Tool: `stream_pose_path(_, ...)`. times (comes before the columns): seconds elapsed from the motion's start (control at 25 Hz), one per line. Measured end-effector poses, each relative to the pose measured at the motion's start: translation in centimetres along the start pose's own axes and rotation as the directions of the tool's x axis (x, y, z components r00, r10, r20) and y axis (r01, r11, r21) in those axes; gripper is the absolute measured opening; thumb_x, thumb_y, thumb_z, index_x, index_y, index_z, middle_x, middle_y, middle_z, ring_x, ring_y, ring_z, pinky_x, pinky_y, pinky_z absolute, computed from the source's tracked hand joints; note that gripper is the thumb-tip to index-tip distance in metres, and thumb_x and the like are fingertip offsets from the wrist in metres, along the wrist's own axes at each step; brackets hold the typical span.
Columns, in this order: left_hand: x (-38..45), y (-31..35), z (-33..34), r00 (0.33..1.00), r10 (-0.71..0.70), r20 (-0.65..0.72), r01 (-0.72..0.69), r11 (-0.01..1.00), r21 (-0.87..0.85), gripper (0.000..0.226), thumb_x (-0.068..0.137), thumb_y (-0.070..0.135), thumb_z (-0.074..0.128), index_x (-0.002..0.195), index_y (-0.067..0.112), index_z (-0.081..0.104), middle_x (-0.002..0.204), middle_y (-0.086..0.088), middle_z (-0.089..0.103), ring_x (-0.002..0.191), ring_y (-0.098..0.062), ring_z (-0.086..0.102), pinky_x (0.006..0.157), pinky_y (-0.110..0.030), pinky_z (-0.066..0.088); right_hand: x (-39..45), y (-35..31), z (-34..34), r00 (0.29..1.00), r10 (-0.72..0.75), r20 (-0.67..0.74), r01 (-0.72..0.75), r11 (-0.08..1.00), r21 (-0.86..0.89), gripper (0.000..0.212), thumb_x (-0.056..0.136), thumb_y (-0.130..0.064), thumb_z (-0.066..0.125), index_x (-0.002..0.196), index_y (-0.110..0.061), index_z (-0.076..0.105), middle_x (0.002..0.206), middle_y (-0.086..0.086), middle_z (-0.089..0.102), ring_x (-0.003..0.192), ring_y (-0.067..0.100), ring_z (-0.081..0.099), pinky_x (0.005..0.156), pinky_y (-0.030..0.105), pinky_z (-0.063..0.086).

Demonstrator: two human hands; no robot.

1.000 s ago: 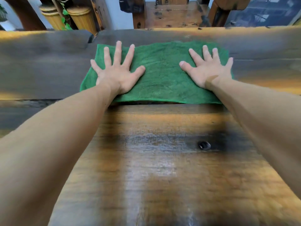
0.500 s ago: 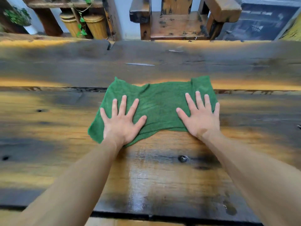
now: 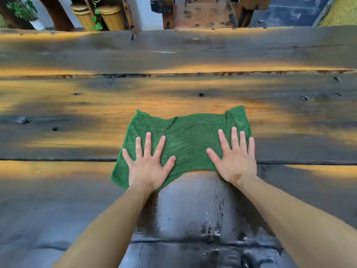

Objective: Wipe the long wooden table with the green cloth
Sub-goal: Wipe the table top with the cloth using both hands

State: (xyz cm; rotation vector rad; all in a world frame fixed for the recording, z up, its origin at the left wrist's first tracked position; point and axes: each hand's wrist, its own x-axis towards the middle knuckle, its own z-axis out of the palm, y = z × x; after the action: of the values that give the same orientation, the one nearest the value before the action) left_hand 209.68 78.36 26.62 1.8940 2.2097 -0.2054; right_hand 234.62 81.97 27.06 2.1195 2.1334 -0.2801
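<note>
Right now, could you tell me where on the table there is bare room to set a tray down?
The long wooden table is bare left of the green cloth, right of it, and on the far planks up to the back edge. The only occupied patch is the cloth, with the left hand and right hand flat on it.

The cloth (image 3: 185, 140) lies flat on the worktop (image 3: 77, 117), a little right of its middle and nearer the near edge than the far one. The left hand (image 3: 147, 167) lies flat on the cloth's near left part, the right hand (image 3: 234, 159) on its near right part, the two well apart. Beyond the worktop's far edge stand two baskets (image 3: 100, 18) at far left, a potted plant (image 3: 25, 12) left of them, and a wooden chair (image 3: 202, 14) at far centre.
</note>
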Motion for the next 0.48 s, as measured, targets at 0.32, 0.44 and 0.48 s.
stream_pose_path(0.32,-18.8,-1.0,5.0,0.999,0.032,0.019,-0.032,0.999,-0.021,0.078,0.079,0.08,-0.011,0.15,0.051,-0.026,0.165,0.001,-0.03,0.153,-0.032,-0.023,0.115,-0.071,-0.006,-20.6,2.2,3.0,0.991,0.074,0.108,-0.077,0.997,0.026,0.086,0.08,-0.081,-0.006,0.154,-0.04,-0.022,0.164,0.005,-0.026,0.152,0.028,-0.022,0.119,0.053,-0.017)
stream_pose_path(0.44,-25.6,-0.9,6.7,0.999,0.041,0.031,-0.039,0.998,-0.046,0.077,0.09,0.079,0.005,0.159,0.045,0.004,0.171,-0.005,-0.002,0.156,-0.038,0.003,0.112,-0.076,0.008,-26.8,3.2,4.2,0.987,0.096,0.132,-0.103,0.994,0.046,0.089,0.072,-0.084,-0.018,0.149,-0.042,-0.03,0.159,0.002,-0.036,0.15,0.027,-0.027,0.119,0.053,-0.019)
stream_pose_path(0.48,-27.5,-0.8,7.2,0.997,0.042,0.06,-0.039,0.998,-0.053,0.077,0.093,0.077,0.013,0.16,0.04,0.017,0.17,-0.008,0.009,0.154,-0.04,0.014,0.11,-0.078,0.015,-28.7,3.5,4.7,0.987,0.101,0.128,-0.109,0.992,0.059,0.089,0.072,-0.085,-0.02,0.149,-0.043,-0.029,0.159,0.001,-0.035,0.151,0.026,-0.025,0.119,0.053,-0.018)
